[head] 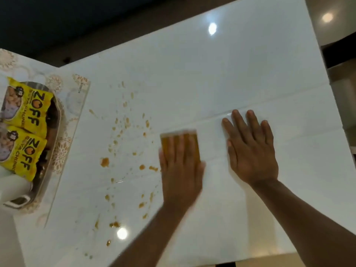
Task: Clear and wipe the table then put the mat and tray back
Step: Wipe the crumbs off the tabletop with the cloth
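Observation:
The glossy white table carries many orange-brown spill spots across its left-centre. My left hand presses flat on a yellow sponge, just right of the spots; the hand is motion-blurred. My right hand lies flat and open on the bare tabletop to the right, fingers spread. At the left edge, a patterned clear mat lies under a metal tray, both set off to the side.
The tray holds two yellow snack packets and a white mug. Ceiling lights reflect on the tabletop. A dark floor lies beyond the far table edge, and furniture stands at the right.

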